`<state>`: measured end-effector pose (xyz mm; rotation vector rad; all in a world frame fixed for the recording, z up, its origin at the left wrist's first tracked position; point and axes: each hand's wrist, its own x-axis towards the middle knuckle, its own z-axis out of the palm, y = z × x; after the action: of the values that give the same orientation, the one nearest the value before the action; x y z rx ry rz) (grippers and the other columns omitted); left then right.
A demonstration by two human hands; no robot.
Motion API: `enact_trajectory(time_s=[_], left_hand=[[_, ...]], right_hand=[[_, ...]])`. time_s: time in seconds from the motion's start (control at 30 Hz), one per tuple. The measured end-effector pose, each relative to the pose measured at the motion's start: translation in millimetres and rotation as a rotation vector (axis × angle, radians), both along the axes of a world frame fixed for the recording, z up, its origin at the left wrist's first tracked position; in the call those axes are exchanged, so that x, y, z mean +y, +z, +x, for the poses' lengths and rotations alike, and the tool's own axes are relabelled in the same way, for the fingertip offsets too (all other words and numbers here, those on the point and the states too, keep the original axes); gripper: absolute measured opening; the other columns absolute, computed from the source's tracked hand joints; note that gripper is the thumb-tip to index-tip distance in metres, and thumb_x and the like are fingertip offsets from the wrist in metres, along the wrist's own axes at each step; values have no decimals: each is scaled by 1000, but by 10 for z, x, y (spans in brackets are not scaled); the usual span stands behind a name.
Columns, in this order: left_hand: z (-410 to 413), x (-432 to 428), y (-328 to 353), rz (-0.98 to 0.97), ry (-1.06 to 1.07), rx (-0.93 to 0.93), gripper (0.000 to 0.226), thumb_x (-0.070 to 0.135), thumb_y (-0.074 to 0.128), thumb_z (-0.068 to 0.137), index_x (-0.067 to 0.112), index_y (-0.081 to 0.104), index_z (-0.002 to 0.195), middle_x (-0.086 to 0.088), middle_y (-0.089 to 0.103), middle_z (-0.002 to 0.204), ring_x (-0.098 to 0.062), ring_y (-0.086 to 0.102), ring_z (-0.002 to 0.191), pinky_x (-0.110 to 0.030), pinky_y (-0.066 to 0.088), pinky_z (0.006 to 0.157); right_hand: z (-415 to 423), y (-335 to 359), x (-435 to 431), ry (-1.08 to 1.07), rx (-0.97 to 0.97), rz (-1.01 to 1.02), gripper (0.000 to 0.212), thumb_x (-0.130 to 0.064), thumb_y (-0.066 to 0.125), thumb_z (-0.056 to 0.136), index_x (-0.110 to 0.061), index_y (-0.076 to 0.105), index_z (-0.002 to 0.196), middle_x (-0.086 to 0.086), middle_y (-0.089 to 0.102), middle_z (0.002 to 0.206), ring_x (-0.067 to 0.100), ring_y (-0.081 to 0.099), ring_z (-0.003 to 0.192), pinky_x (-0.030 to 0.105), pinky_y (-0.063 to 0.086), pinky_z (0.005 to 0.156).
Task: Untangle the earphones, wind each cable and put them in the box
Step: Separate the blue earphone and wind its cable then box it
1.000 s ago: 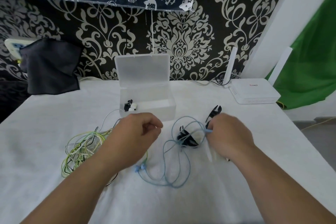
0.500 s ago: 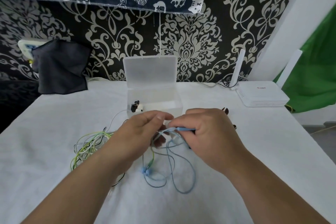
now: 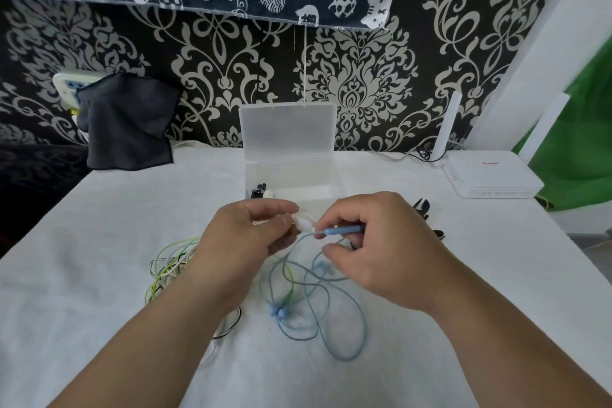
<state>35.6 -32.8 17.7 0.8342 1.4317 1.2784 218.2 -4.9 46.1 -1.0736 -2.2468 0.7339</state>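
Note:
My right hand (image 3: 377, 252) pinches the blue plug end of the blue earphones (image 3: 331, 318), whose thin cable hangs in loose loops onto the white table below both hands. My left hand (image 3: 241, 245) meets it at a small white piece (image 3: 304, 223) beside the plug; its fingers are curled there, the grip partly hidden. A tangle of green, white and black cables (image 3: 169, 270) lies under my left wrist. The clear plastic box (image 3: 291, 175) stands open just beyond my hands, with a wound black-and-white earphone (image 3: 261, 192) in its left corner.
Black clips (image 3: 424, 209) lie right of my right hand. A white router (image 3: 493, 174) sits at the back right of the white table (image 3: 99, 308). A dark cloth (image 3: 129, 124) hangs at the back left against the patterned wall.
Both hands came together from apart and lifted the blue plug end off the table. The blue cable now hangs in loops beneath them.

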Motion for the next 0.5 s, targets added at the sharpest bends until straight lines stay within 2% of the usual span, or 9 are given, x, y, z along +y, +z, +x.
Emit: enact_trajectory(time_s=[0.07, 0.13, 0.17, 0.27, 0.37, 0.4, 0.5], left_hand=[[-10, -7, 10, 45, 14, 50, 17, 1, 64, 92, 12, 76, 95, -12, 76, 84, -25, 74, 85, -29, 59, 84], [0, -34, 32, 69, -15, 123, 17, 5, 67, 91, 18, 77, 94, -9, 77, 81, -22, 75, 87, -30, 56, 87], [13, -49, 50, 80, -24, 178, 17, 7, 68, 90, 22, 77, 93, -6, 77, 78, -18, 75, 84, -26, 55, 84], [35, -76, 88, 138, 3, 382, 19, 10, 71, 89, 29, 74, 92, 2, 76, 75, -12, 70, 70, -15, 47, 58], [55, -89, 113, 203, -13, 401, 26, 5, 71, 88, 30, 70, 95, 0, 74, 78, -8, 51, 44, -13, 37, 45], [67, -94, 117, 222, -24, 390, 27, 3, 71, 88, 29, 70, 94, -2, 73, 80, -4, 46, 41, -11, 35, 44], [112, -91, 107, 290, -48, 412, 27, 0, 74, 84, 26, 72, 88, -2, 68, 89, 2, 56, 57, -5, 40, 54]], right_hand=[[-8, 36, -15, 79, -9, -123, 13, -19, 75, 82, -26, 72, 71, -17, 55, 55, 5, 48, 52, 14, 35, 50], [-20, 36, -19, 84, -36, -157, 18, -23, 72, 86, -25, 69, 68, -14, 55, 54, 4, 47, 51, 16, 36, 50], [-23, 32, -13, 60, -49, -143, 19, -25, 72, 87, -25, 68, 68, -13, 55, 54, 4, 47, 50, 17, 36, 49], [-3, 38, 23, -27, -77, -98, 19, -34, 71, 87, -25, 68, 71, -14, 58, 56, 5, 51, 50, 17, 39, 49], [36, 40, 56, -110, -30, -59, 19, -32, 72, 87, -23, 67, 71, -14, 58, 56, 8, 53, 52, 20, 41, 50], [42, 36, 65, -141, -14, -38, 19, -30, 72, 86, -22, 67, 70, -12, 58, 56, 9, 52, 52, 21, 40, 50], [36, 17, 72, -181, 2, 8, 18, -25, 72, 84, -20, 67, 68, -9, 62, 63, 11, 56, 61, 21, 41, 53]])
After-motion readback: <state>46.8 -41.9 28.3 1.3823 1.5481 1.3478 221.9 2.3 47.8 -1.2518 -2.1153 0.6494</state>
